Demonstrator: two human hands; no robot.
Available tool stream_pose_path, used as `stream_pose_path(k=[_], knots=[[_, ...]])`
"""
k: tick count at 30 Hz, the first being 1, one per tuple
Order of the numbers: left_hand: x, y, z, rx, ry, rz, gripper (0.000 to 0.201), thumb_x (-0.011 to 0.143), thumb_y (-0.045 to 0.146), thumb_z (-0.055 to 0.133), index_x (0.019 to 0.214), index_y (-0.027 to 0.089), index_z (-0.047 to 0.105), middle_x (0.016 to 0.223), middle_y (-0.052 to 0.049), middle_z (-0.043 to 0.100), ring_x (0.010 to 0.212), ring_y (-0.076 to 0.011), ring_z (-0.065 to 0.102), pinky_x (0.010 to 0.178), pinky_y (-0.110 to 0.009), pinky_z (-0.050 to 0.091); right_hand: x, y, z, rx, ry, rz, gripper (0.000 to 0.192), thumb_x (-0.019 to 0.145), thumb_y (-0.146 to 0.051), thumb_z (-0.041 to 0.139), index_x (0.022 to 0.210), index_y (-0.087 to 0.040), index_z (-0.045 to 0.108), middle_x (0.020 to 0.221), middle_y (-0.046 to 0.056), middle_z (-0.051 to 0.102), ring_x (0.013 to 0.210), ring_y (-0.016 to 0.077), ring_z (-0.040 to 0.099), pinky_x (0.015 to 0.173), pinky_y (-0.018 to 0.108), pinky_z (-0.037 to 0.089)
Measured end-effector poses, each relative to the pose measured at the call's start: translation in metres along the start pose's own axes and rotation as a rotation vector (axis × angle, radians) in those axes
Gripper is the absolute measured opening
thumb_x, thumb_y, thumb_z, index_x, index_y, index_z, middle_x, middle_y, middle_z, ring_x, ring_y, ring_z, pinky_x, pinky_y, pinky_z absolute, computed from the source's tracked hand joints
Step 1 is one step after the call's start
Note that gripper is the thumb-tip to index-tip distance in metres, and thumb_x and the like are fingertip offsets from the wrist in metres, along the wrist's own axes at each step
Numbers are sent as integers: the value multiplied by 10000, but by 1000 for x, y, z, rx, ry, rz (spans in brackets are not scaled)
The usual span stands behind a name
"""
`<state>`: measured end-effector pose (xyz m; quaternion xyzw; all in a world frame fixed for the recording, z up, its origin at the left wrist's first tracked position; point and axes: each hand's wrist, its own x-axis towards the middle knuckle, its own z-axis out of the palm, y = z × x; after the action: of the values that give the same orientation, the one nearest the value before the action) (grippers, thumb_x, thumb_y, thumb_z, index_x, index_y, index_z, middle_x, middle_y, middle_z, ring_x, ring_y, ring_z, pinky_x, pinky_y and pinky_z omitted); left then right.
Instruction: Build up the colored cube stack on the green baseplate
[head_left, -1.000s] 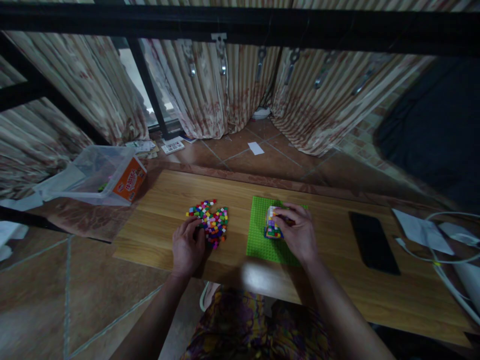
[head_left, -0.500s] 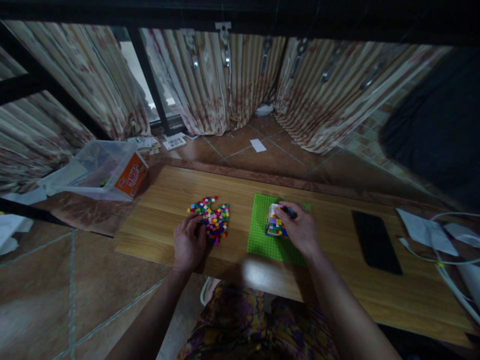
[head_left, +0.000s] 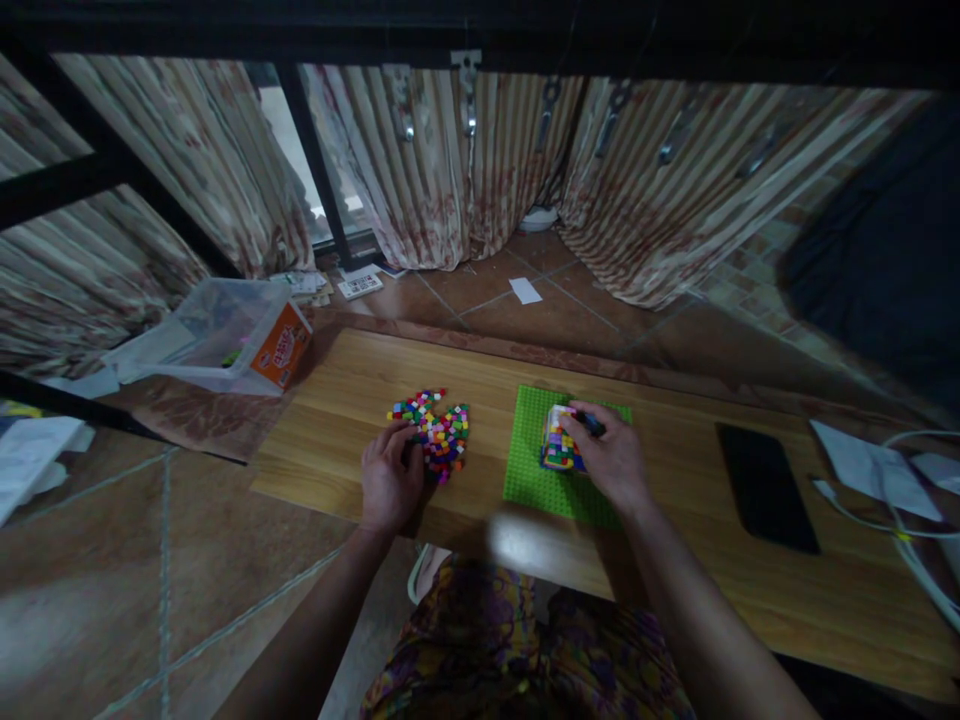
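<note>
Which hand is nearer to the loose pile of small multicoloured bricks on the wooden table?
Left. The left hand touches the loose pile of small multicoloured bricks; the right hand rests apart, on the green baseplate.

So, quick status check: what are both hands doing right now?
Left hand resting at the loose bricks. Right hand on the brick block, standing on the green baseplate. Phone lies to the right, apart.

Left hand [head_left: 391,478] on loose bricks [head_left: 433,432] near table's [head_left: 750,600] front edge; right hand [head_left: 611,460] gripping brick block [head_left: 559,450] on green baseplate [head_left: 536,470], phone [head_left: 765,485] toward right end
</note>
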<state>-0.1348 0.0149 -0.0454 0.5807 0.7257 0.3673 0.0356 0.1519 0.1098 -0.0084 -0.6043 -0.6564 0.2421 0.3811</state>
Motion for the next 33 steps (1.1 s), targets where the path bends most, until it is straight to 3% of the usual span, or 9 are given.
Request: stream_pose_path(k=[3,4,7,10,13,16,27,30,33], knots=[[-1,2,0,-9,-1,-6,203,877,246,532,1032,200,653,1159,-93,665,1077,-245,622,955,-418,470,-14,-26,-4,-90,148,-183,308,881,-431,561,1046,-211,701,1067,97,676,1045,255,583,973,447,423],[-1,2,0,-11,-1,-7,201,876,242,534,1031,199,653,1161,-93,664,1081,-244,621,956,-417,470,-21,-36,-2,-83,132,-235,269,903,-395,545,1050,-228,695,1085,87,672,1069,248,573,982,434,417],[-2,2,1,-8,1,-12,198,874,235,542,1031,192,654,1169,-96,661,1092,-247,616,961,-423,467,-44,-59,17,-11,-78,-354,188,933,-304,522,988,-259,696,967,42,687,956,209,605,883,358,463],[-3,1,2,2,7,-11,197,874,231,546,1033,191,654,1162,-92,663,1093,-249,610,962,-425,466,-63,-68,50,-24,-304,-414,187,930,-212,517,959,-236,701,893,43,674,886,199,601,822,326,470],[-3,0,2,4,12,2,194,878,225,542,1032,189,653,1154,-88,665,1082,-244,613,961,-420,467,-70,-67,77,-78,-389,-415,182,916,-162,531,935,-221,702,889,54,655,912,209,582,839,327,466],[-2,0,1,6,10,12,195,879,231,542,1034,187,653,1151,-93,665,1073,-248,616,949,-424,471,-70,-65,89,-118,-411,-430,168,910,-158,550,903,-231,700,901,57,641,945,213,566,864,329,458],[0,-5,2,-14,32,42,196,876,254,539,1022,188,652,1141,-102,665,1070,-249,625,949,-429,484,-61,-63,108,-205,-399,-446,140,905,-159,577,834,-215,683,873,48,629,921,202,562,838,307,451],[1,-5,2,-13,37,52,201,875,258,535,1017,179,654,1131,-111,666,1076,-254,624,946,-427,491,-65,-67,100,-107,-378,-405,159,917,-159,556,841,-217,684,861,40,632,893,189,576,812,293,463],[1,-5,1,-12,25,53,210,879,266,529,1023,176,654,1129,-112,664,1071,-257,622,948,-433,490,-69,-69,73,43,-327,-350,180,941,-179,516,922,-223,690,893,35,652,872,172,596,798,285,477]])
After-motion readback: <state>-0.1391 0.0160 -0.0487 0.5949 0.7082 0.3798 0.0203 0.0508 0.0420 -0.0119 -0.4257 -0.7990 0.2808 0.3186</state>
